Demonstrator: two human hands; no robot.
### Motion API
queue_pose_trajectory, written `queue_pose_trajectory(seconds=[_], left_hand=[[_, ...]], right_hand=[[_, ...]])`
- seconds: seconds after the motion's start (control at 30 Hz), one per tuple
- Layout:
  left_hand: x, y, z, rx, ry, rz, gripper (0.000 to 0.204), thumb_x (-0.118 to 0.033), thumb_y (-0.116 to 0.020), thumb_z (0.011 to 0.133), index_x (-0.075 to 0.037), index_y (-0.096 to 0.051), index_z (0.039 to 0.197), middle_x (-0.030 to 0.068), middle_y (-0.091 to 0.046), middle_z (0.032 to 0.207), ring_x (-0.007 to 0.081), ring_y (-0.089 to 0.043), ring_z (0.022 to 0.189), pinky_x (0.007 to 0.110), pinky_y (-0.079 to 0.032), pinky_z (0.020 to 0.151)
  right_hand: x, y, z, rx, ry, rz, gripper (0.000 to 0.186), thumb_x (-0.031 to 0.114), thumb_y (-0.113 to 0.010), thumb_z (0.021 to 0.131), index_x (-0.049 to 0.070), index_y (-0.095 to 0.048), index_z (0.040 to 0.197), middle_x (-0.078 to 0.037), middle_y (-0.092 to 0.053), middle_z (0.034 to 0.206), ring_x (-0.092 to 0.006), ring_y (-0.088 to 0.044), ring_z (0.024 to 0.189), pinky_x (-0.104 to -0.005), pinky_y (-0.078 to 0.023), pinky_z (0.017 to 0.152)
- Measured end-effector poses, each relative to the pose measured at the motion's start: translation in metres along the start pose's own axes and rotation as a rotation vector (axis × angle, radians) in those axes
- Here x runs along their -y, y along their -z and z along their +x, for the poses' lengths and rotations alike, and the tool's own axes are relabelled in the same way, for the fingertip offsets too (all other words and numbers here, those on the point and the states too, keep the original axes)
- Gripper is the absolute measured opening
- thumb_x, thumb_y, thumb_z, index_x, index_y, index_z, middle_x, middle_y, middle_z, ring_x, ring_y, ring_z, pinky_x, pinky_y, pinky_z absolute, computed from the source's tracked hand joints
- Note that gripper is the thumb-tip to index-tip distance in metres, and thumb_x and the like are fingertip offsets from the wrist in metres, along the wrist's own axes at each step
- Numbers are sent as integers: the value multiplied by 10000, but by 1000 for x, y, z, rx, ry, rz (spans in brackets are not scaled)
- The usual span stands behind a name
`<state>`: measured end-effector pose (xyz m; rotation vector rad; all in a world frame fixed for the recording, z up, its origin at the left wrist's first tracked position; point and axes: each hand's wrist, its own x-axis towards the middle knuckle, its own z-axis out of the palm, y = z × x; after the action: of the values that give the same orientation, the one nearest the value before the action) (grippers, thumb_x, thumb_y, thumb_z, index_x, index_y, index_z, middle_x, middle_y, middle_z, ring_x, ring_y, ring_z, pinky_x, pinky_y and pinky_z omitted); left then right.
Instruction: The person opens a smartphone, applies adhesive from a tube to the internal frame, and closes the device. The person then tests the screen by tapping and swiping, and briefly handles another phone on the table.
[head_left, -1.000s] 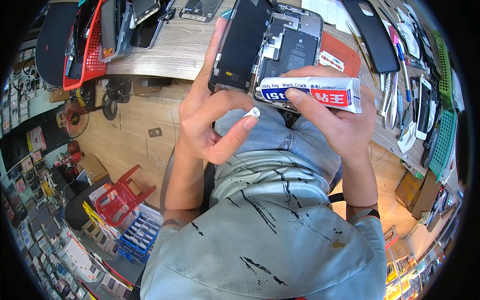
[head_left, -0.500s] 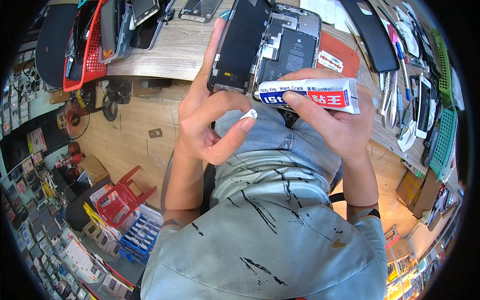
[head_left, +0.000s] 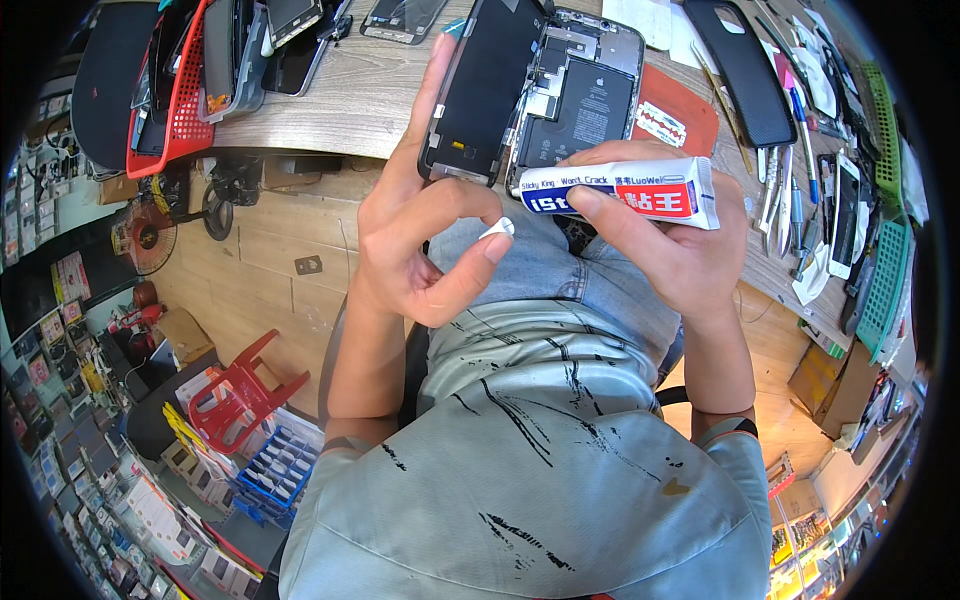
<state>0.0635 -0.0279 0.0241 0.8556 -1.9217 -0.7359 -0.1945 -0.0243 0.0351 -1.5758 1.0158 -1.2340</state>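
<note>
A wood-grain table (head_left: 345,112) carries a red basket (head_left: 190,122) and phone case (head_left: 752,85)

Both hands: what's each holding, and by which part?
Left hand: a small white conical piece, pinched by its sides between thumb and finger. Right hand: a printed tube, held around its body. Whether the left also grips the black panel is unclear.

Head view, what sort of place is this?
Probably a phone repair workshop: an opened phone shows its battery, a razor blade lies to its right, and a white-framed phone lies farther right.
</note>
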Motion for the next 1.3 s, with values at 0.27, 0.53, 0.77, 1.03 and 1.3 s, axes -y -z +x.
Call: queue_pose_trajectory(seconds=[0.27, 0.53, 0.77, 1.03, 1.3], left_hand=[[2, 1, 3, 3, -45, 18, 178, -122, -774, 797, 31, -749, 884, 453, -547, 1495, 258, -686, 996, 337, -509, 905], [-1, 1, 5, 19, 10, -46, 176, -124, -758, 779, 33, -775, 855, 619, -340, 1565, 600, -404, 1580, 493, -431, 1225], [3, 1, 3, 10, -62, -12, 165, -113, -766, 815, 31, -744, 892, 503, -409, 1615, 273, -705, 1043, 339, -511, 948], [3, 0, 4, 2, -67, -23, 169, -112, -769, 805, 33, -742, 889, 512, -447, 1571, 300, -699, 1116, 353, -501, 994], [4, 1, 5, 4, -82, -28, 171, -105, -769, 797, 35, -739, 890, 502, -509, 1507, 319, -692, 1155, 356, -490, 1012]], right_hand=[[0, 1, 0, 16, 12, -5, 175, 9, -892, 910, -41, -820, 1061, -90, -836, 963, -98, -752, 806, -249, -582, 704], [2, 3, -3, 14, 21, -34, 184, 15, -898, 907, -44, -824, 1064, -96, -841, 973, -102, -760, 809, -253, -592, 706], [5, 6, -6, 24, 56, -96, 203, 3, -900, 895, -42, -830, 1080, -100, -840, 965, -112, -772, 796, -249, -599, 697], [4, 11, -12, 30, 46, -90, 229, -5, -905, 882, -43, -830, 1095, -132, -836, 986, -139, -786, 819, -262, -612, 703], [18, 15, -17, 73, -36, -170, 269, -36, -874, 861, -75, -815, 1120, -223, -830, 1095, -297, -806, 1039, -400, -627, 959]])
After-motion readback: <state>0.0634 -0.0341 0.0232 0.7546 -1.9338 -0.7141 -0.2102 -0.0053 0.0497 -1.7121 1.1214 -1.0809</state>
